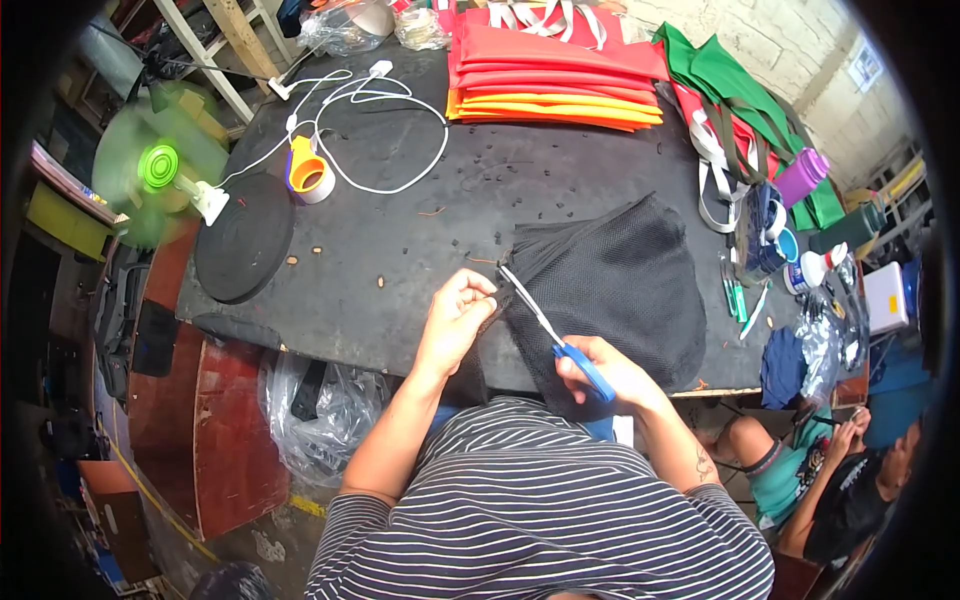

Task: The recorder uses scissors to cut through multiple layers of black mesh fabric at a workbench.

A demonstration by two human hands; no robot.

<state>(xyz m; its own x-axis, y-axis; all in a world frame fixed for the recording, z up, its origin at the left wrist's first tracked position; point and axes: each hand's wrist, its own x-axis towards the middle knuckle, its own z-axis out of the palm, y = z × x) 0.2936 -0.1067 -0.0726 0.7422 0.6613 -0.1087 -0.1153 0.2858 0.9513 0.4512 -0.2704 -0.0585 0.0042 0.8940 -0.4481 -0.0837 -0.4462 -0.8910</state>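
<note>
A pile of black mesh fabric (630,290) lies on the dark table in front of me, one part hanging over the near edge. My left hand (455,325) is closed in a pinch at the left edge of this fabric, beside the scissor tips. In my right hand (610,372) are scissors (533,308) with blue handles, their blades reaching up and left to the fabric edge by my left fingers. Whether the blades are apart or together is hard to make out. Small dark scraps (457,242) and bits of thread are scattered on the tabletop (400,225) beyond.
Folded red and orange fabric (555,85) is stacked at the back, with green fabric (725,85) to its right. Left stand a coiled black strap (245,238), a tape roll (310,178), a white cable (447,135) and a green fan (158,167). Bottles (805,270) line the right; another person (840,480) sits beyond.
</note>
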